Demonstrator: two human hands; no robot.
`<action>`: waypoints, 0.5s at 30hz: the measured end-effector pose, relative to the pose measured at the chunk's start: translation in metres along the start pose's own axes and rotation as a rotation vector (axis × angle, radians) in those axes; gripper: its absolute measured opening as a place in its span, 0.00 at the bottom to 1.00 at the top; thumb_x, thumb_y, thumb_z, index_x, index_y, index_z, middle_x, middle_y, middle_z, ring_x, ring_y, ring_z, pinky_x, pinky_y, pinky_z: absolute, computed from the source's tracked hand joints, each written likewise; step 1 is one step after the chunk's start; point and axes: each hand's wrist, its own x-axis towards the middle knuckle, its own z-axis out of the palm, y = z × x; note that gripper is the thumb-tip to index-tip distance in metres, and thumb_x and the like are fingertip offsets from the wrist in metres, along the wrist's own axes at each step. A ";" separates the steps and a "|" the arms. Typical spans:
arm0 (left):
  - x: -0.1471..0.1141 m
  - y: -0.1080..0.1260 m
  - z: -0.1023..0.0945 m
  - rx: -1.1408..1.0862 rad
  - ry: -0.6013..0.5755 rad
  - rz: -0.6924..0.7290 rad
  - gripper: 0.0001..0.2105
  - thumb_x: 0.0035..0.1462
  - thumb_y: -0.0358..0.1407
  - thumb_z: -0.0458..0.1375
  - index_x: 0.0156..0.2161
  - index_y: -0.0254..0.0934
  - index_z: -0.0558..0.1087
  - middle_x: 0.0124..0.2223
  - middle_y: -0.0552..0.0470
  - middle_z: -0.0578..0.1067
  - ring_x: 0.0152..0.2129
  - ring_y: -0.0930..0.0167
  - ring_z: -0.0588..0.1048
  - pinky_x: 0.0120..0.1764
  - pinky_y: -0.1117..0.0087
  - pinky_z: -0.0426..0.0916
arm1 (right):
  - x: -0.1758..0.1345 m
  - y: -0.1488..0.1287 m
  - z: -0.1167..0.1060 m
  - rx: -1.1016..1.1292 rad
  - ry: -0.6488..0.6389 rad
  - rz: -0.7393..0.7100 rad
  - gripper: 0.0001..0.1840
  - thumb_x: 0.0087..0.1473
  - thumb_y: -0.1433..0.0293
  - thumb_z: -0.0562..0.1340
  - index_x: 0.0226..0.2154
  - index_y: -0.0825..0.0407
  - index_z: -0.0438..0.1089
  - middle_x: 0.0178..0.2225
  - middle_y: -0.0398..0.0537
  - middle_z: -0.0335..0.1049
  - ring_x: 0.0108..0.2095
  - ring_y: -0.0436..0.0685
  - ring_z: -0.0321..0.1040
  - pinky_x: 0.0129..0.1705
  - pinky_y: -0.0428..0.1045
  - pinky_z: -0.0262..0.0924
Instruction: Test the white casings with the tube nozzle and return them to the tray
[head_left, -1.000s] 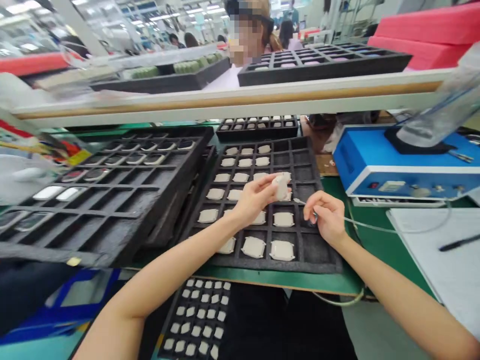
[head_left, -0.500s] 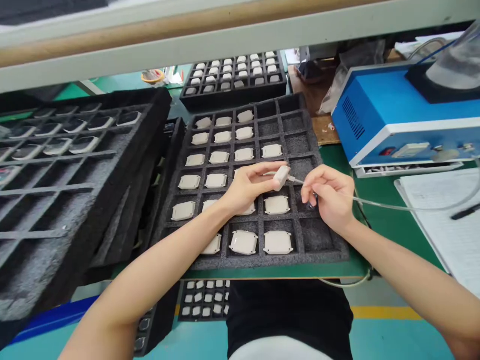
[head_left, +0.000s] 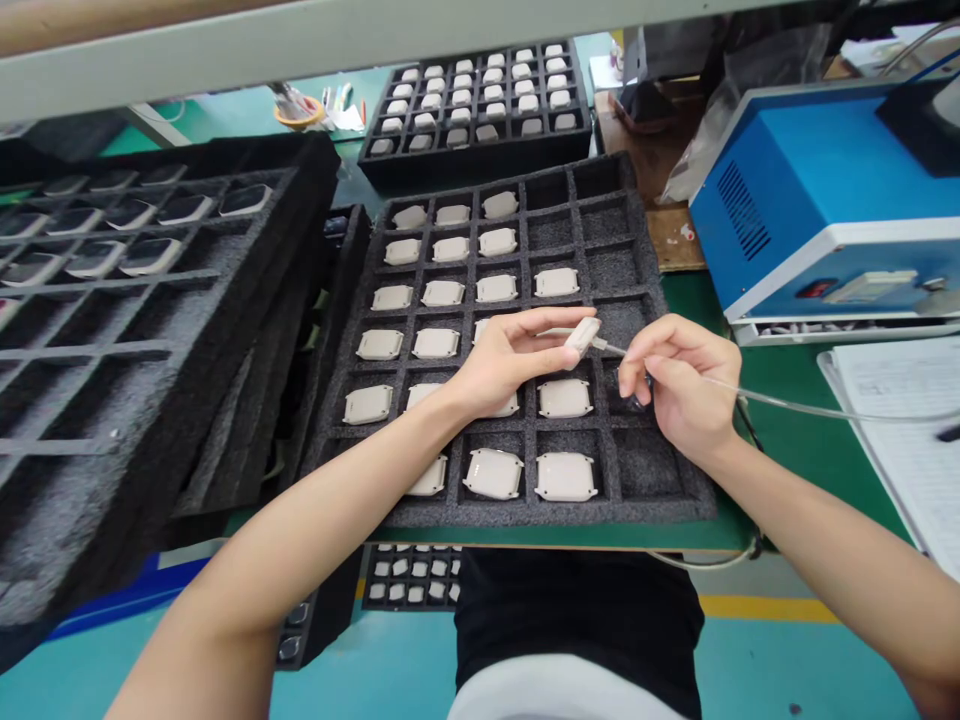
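Note:
My left hand (head_left: 510, 358) is closed, pinching a small off-white watch case (head_left: 580, 342) on edge between thumb and fingertips. My right hand (head_left: 686, 385) is closed around a thin clear tube (head_left: 810, 408), which runs off to the right. The narrow tip (head_left: 610, 347) of the tube meets the right side of the case; whether it touches the inside cannot be made out. A dark bit shows under the right fingers. Both hands are above a black foam tray (head_left: 652, 468), where similar cases (head_left: 566, 477) lie in several pockets. My left forearm hides some of them.
To the right stands a blue machine (head_left: 817, 200) with a red switch, and papers (head_left: 892, 420) lie below it. Stacked foam trays (head_left: 150, 400) rise at the left. Another filled tray (head_left: 472, 165) sits behind. A shelf edge (head_left: 375, 50) crosses overhead.
The view has shifted slightly, so the tray and both hands appear a little further right. The case is tilted somewhat more in my left fingers. Both grips are unchanged.

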 end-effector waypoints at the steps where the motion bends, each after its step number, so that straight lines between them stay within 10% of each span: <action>1: 0.000 0.000 0.000 0.000 -0.002 -0.002 0.19 0.44 0.36 0.67 0.44 0.41 0.77 0.46 0.48 0.77 0.44 0.63 0.75 0.51 0.61 0.64 | 0.000 0.000 0.000 -0.004 0.000 0.002 0.04 0.46 0.70 0.58 0.24 0.52 0.67 0.16 0.43 0.66 0.15 0.48 0.59 0.15 0.44 0.48; 15: 0.000 0.001 0.001 -0.007 0.020 -0.010 0.18 0.43 0.34 0.68 0.44 0.40 0.77 0.45 0.48 0.78 0.43 0.63 0.75 0.49 0.62 0.65 | 0.001 0.004 0.000 0.040 -0.013 -0.040 0.04 0.46 0.72 0.57 0.24 0.52 0.66 0.15 0.41 0.65 0.14 0.47 0.57 0.15 0.43 0.47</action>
